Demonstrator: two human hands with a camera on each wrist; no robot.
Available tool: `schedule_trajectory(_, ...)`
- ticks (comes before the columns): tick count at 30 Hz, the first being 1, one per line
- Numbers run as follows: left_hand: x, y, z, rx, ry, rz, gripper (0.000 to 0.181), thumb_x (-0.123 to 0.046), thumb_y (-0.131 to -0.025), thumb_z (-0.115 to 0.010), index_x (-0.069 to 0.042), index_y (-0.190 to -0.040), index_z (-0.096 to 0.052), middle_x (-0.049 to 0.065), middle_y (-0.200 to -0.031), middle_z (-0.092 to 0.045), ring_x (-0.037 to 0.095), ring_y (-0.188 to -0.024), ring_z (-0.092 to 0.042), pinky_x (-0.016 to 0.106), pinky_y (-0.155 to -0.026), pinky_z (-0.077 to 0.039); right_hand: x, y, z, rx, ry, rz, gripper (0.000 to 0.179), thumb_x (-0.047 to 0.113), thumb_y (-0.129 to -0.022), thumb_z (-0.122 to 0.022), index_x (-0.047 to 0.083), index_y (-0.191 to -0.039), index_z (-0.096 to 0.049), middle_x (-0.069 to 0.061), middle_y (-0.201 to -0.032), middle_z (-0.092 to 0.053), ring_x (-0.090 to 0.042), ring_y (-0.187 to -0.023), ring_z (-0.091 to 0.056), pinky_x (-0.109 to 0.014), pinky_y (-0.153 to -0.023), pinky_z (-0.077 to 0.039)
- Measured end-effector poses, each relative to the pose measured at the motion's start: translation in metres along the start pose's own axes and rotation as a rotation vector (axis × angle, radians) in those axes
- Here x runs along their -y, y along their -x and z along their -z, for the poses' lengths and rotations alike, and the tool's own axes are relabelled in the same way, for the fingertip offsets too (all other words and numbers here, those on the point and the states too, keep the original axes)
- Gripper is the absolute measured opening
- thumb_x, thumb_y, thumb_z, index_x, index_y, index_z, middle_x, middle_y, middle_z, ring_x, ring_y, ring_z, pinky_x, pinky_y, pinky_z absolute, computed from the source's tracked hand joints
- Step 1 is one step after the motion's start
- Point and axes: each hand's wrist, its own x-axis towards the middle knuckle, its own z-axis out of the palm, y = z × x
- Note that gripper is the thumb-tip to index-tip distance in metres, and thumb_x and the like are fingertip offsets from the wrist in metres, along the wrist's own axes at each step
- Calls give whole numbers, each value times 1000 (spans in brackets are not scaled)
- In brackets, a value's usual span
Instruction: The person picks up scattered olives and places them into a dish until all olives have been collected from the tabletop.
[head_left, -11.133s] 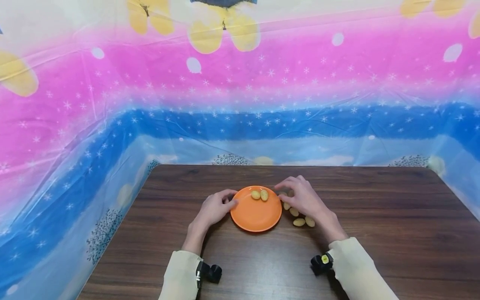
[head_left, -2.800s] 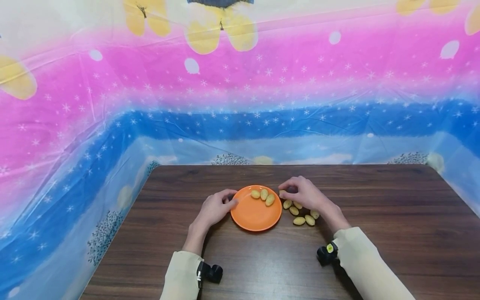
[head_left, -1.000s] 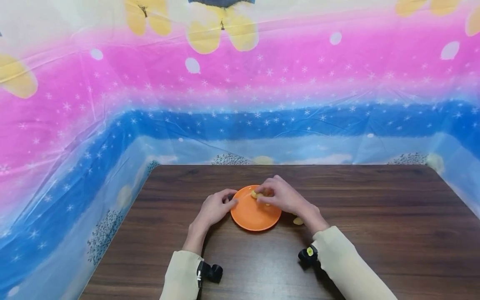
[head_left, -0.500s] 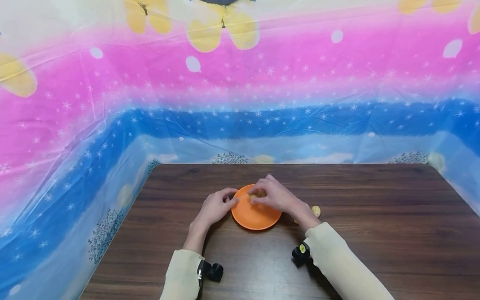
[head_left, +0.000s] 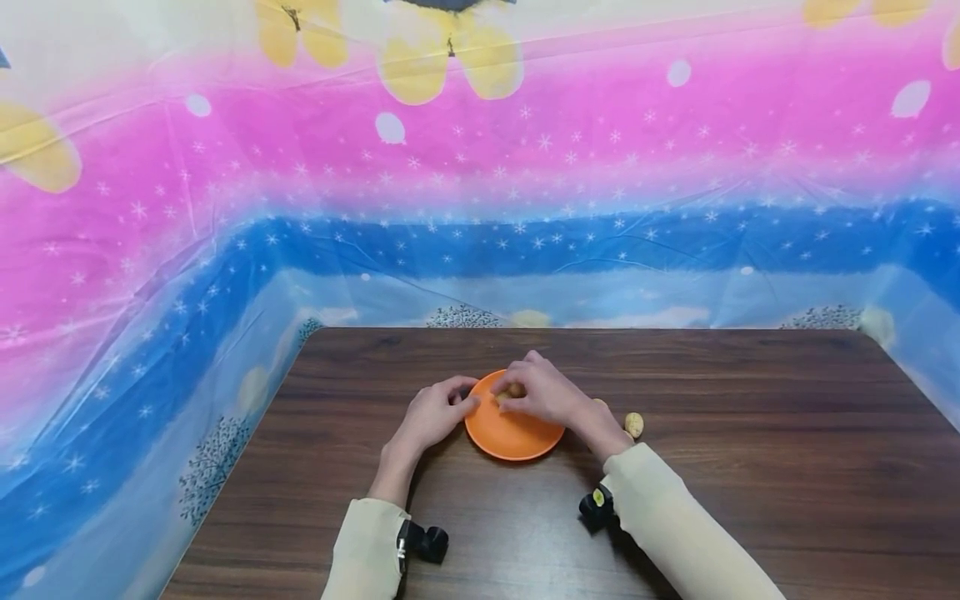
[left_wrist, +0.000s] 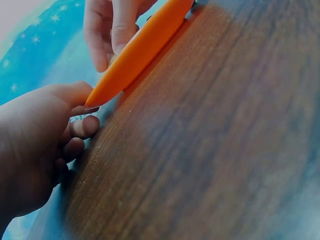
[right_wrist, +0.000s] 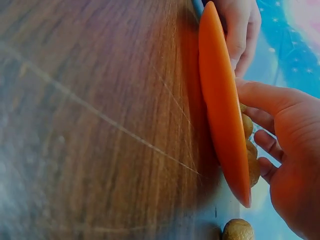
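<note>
An orange plate (head_left: 513,437) lies on the brown wooden table. My left hand (head_left: 433,414) holds the plate's left rim, thumb at the edge and the other fingers beside it. Over the plate, my right hand (head_left: 551,392) pinches a small yellow oval, like a baby potato (head_left: 503,399), between thumb and fingers, low at the surface. Several more baby potatoes (right_wrist: 253,170) show behind the rim in the right wrist view, mostly hidden by my hand in the head view.
To the right of the plate, a loose baby potato (head_left: 633,425) lies on the wooden table (head_left: 750,467); others are partly covered by my right wrist. A patterned pink and blue cloth (head_left: 480,192) hangs behind the table.
My right hand has gone from the pile on the right to above the plate with a baby potato, then slightly left and lower. The left hand stays at the rim.
</note>
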Motion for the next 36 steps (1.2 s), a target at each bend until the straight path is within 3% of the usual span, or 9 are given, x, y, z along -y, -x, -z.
schedule_trajectory(12, 0, 1, -1, -3, 4, 5, 35, -38, -98, -61, -25, -130, -64, 0, -73, -54, 16, -63, -49, 28, -58, -35, 3, 13, 9, -73, 7, 8, 20, 26, -89, -76, 21, -108, -77, 5, -106, -68, -15, -90, -41, -32, -76, -36)
schedule_trajectory(19, -2, 2, 0, -5, 9, 12, 35, -38, -97, -62, -26, -130, -64, 0, -74, -54, 16, -63, -49, 28, -58, -35, 4, 27, 15, -94, -29, -53, 20, 25, -90, -75, 22, -109, -77, 5, -109, -66, -15, -93, -42, -32, -78, -39)
schedule_trajectory(36, -4, 2, -1, -8, 2, 17, 35, -37, -97, -62, -25, -130, -64, 0, -74, -54, 16, -63, -49, 28, -60, -35, -2, 52, 25, -143, -51, -110, 24, 28, -91, -73, 21, -114, -75, 6, -114, -66, -16, -97, -44, -35, -82, -42)
